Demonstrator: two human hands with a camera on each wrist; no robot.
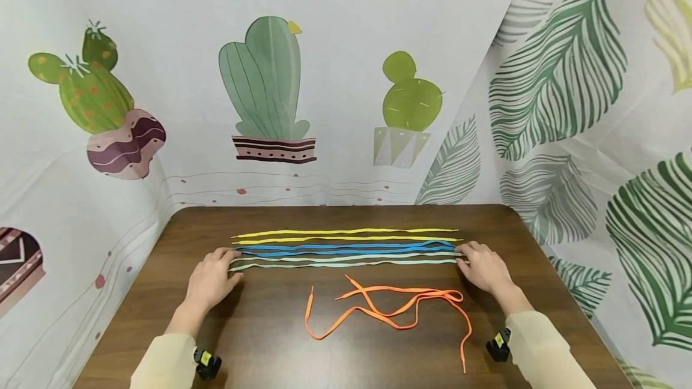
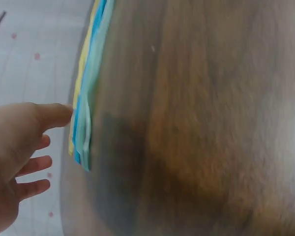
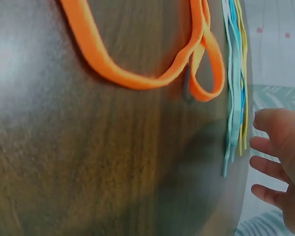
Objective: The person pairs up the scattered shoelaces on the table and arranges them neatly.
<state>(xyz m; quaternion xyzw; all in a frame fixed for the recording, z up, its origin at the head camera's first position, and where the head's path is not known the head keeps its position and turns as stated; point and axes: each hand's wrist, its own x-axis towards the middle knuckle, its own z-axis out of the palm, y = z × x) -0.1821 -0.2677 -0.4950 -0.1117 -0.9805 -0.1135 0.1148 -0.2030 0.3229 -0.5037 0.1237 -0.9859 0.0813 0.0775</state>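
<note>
Yellow shoelaces (image 1: 346,232) lie stretched left to right across the table, with blue shoelaces (image 1: 346,248) and mint-green shoelaces (image 1: 346,265) in parallel rows on the near side of them. My left hand (image 1: 211,278) is at the left ends of the blue and mint laces, fingertips over them and fingers apart. At the opposite ends, my right hand (image 1: 486,269) reaches in with its fingertips beside the blue and mint tips. Both wrist views show loosely extended fingers. An orange shoelace (image 1: 397,324) lies tangled in loops nearer to me.
The brown wooden table (image 1: 270,341) has rounded far corners. Behind it hangs a white cloth (image 1: 346,11) printed with cacti and leaves. A small black device (image 1: 207,365) sits at the left wrist, another black device (image 1: 498,346) at the right.
</note>
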